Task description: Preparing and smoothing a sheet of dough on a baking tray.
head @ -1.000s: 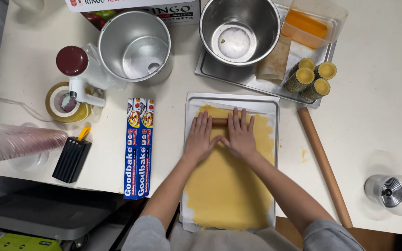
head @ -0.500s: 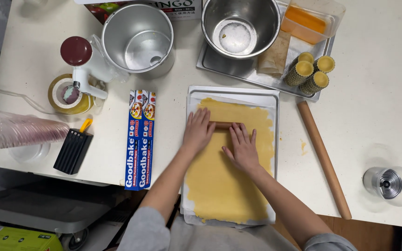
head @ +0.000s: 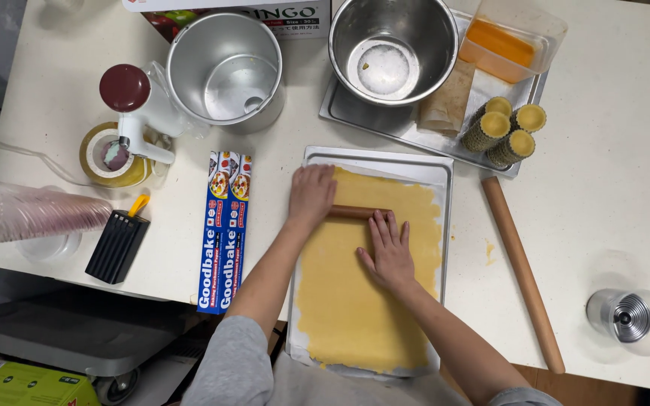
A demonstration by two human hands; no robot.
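Observation:
A sheet of yellow dough [head: 355, 316] fills a metal baking tray [head: 374, 154] lined with paper. A small wooden roller [head: 356, 212] lies across the dough near the tray's far end. My left hand [head: 310, 197] covers and grips the roller's left end. My right hand [head: 389, 252] lies flat on the dough with spread fingers, its fingertips touching the roller's right part from the near side.
A long wooden rolling pin [head: 522, 271] lies right of the tray, a blue baking-paper box [head: 224, 229] left of it. Behind are a round tin [head: 223, 68], a steel bowl [head: 389, 49], tart shells [head: 505, 131] and an orange container [head: 509, 41]. An upturned glass [head: 632, 319] stands near the right edge.
Both hands were side by side on the roller. My right hand has slid back toward me onto the dough, while my left hand stays on the roller's left end.

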